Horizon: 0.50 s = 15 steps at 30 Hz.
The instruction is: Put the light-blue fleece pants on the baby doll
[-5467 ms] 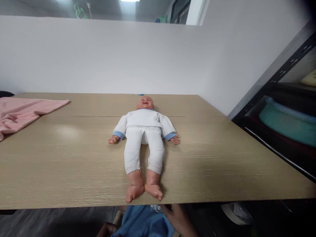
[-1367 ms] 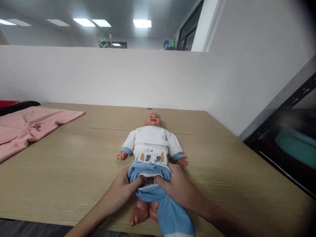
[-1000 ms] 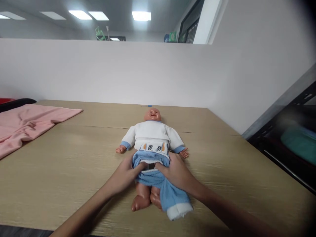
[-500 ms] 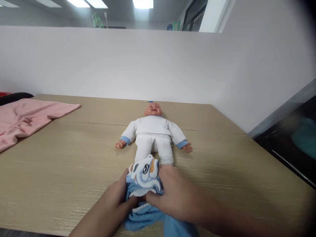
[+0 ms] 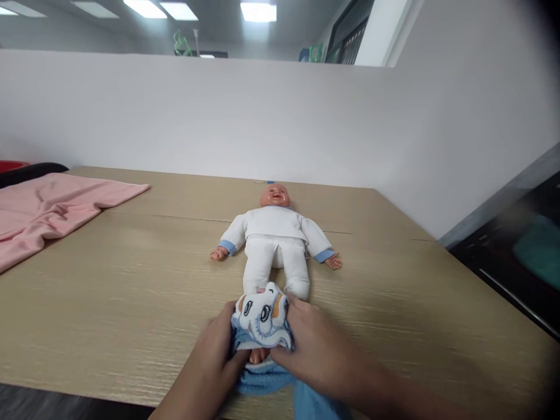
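Observation:
A baby doll (image 5: 275, 224) lies on its back on the table, head toward the wall, in a white top with blue cuffs. Bunched around one of its lower legs are blue plush baby trousers (image 5: 265, 382) with a white embroidered animal-face patch (image 5: 262, 318). Toes of the doll's foot (image 5: 259, 354) poke out through the bunched cloth. My left hand (image 5: 221, 344) grips the trousers' left side, thumb at the opening. On the opposite side, my right hand (image 5: 312, 344) pinches the cloth near the foot. The doll's other foot is hidden behind my right hand.
A pink cloth (image 5: 56, 204) is spread over the table's (image 5: 144, 291) left side. Behind it sits a black-rimmed red object (image 5: 17, 168). A white partition wall (image 5: 196, 116) borders the far edge. Something dark and glossy (image 5: 516, 245) stands at the right.
The animal-face patch has moved slightly down and right with both hands. More of the doll's toes now shows at the opening. The view has shifted a little.

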Available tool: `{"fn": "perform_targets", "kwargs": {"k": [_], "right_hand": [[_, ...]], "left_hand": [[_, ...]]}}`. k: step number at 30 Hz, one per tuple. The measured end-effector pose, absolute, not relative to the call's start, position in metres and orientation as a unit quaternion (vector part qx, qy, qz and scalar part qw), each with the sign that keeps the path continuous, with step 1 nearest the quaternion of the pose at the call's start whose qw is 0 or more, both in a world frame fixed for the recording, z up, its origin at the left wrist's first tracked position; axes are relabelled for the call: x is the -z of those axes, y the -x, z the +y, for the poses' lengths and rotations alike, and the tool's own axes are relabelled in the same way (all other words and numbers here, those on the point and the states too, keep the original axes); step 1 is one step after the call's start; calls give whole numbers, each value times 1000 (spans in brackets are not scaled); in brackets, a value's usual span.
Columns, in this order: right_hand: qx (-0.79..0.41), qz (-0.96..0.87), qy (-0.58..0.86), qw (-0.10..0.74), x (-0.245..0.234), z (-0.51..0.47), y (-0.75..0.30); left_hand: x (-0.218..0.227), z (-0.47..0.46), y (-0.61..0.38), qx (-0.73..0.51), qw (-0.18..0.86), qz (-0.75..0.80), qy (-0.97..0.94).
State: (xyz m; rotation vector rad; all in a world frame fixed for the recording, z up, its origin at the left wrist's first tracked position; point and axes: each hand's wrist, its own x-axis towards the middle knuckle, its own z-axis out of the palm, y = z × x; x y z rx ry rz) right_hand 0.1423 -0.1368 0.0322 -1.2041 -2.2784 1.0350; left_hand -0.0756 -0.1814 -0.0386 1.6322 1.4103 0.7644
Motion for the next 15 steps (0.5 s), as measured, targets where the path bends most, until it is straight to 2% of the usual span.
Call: {"fn": "perform_targets", "kwargs": {"k": [6, 15], "right_hand": [[-381, -786, 420, 245, -21, -131, -153], [-340, -816, 338, 323, -7, -118, -161]], "left_hand": [[37, -183, 78, -415, 428, 510, -620], [22, -154, 94, -405, 388, 498, -661]]}}
